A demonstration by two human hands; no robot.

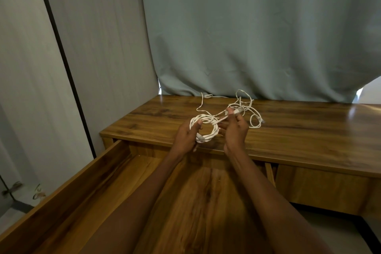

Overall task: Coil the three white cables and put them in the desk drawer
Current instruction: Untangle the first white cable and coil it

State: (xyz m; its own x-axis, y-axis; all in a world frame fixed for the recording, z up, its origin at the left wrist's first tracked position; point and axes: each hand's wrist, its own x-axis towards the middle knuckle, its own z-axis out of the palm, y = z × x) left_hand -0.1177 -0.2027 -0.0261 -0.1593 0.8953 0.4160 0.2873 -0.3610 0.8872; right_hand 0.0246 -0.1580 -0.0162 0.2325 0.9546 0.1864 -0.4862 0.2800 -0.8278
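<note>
1. The left hand (185,137) grips a round coil of white cable (204,128), thumb over its rim.
2. The right hand's (235,130) fingers (229,112) pinch the coil's free end.
3. Loose white cables (250,109) lie tangled on the brown wooden surface (299,130) behind.
4. The open wooden drawer (103,192) sits below both hands.

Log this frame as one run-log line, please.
left hand grips coiled cable | right hand pinches its end | loose cables on desk | drawer open

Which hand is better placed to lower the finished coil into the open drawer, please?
Probably the left hand: it already holds the coil right above the open drawer, while the right hand only pinches the cable's loose end.
</note>
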